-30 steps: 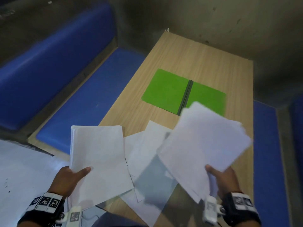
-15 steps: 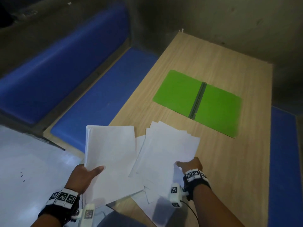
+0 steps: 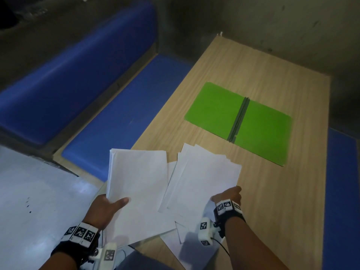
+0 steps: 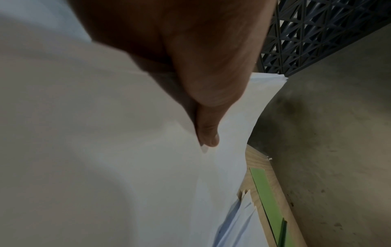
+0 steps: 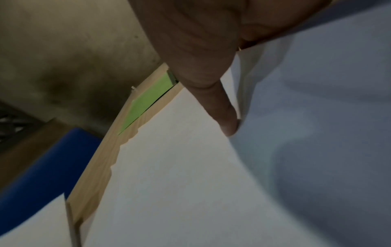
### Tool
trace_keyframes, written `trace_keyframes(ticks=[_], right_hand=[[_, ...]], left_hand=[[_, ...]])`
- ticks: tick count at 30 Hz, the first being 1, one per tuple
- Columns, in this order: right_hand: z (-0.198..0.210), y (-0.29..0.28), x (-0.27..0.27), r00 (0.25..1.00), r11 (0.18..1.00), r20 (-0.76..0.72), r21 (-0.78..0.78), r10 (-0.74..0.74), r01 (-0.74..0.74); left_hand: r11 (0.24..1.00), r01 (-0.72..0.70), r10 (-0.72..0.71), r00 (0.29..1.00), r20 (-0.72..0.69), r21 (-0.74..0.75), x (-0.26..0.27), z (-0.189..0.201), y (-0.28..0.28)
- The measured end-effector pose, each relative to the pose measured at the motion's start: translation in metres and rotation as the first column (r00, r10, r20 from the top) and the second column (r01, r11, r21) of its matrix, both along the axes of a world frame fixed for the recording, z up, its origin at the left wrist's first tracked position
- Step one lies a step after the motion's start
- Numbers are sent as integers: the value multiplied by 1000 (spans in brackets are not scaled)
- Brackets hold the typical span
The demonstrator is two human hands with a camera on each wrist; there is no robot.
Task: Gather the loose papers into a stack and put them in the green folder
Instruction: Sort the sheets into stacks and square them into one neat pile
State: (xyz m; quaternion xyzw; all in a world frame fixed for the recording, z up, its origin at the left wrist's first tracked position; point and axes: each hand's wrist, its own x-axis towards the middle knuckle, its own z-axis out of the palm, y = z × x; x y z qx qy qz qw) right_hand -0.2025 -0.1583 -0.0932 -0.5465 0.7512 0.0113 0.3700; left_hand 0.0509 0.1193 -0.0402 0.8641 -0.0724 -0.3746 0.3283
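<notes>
Left hand (image 3: 106, 208) grips a squared stack (image 3: 138, 184) at its near edge, thumb on top; right hand (image 3: 228, 195) pinches the near-right corner of a fanned bundle (image 3: 202, 178) lying on the table (image 3: 263, 71). Green folder (image 3: 239, 121) lies open, flat, beyond the bundle, spine running away; right hand is nearer. Stray sheets (image 3: 187, 240) remain underneath.

Green folder (image 3: 214, 108) lies open flat on tabletop (image 3: 253, 61), dark spine down the middle, both covers bare. White papers in 2 batches nearer the person: a neat stack (image 3: 138, 184) at left, overhanging tabletop's edge; a fanned, uneven bunch (image 3: 202, 178) at right, w/ a few loose sheets (image 3: 187, 240) beneath, just short of the folder.
</notes>
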Motion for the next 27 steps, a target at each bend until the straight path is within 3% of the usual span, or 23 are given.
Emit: trace_keyframes(ticks=[2,4,6,11,18,21,23,27], right_hand=[[-14,-4,-12,985,983,20,51,173,-174],[21,1,-9,991,999,131,-27,-20,24],[37,-2,-16,977,994,196,-51,-84,96],[59,-25,-39,951,988,309,-144,-3,50],[51,-34,-29,937,938,66,-58,344,-341],[38,-27,-14,838,850,-164,7,520,-526],[35,-19,-6,833,850,-189,18,520,-527],[32,-11,-2,902,904,-69,53,426,-423]], left_hand=[[1000,3,-3,1000,4,-3,1,-1,1],[1000,-1,1,1000,4,-7,1,-1,1],[1000,-6,6,1000,-2,-15,3,-3,1],[998,-31,30,999,-20,-48,6,0,4],[992,-109,110,994,24,-66,23,18,24],[991,-126,130,989,64,-52,31,22,38],[989,-139,142,987,74,-39,32,23,46],[985,-169,171,983,59,-40,28,18,57]])
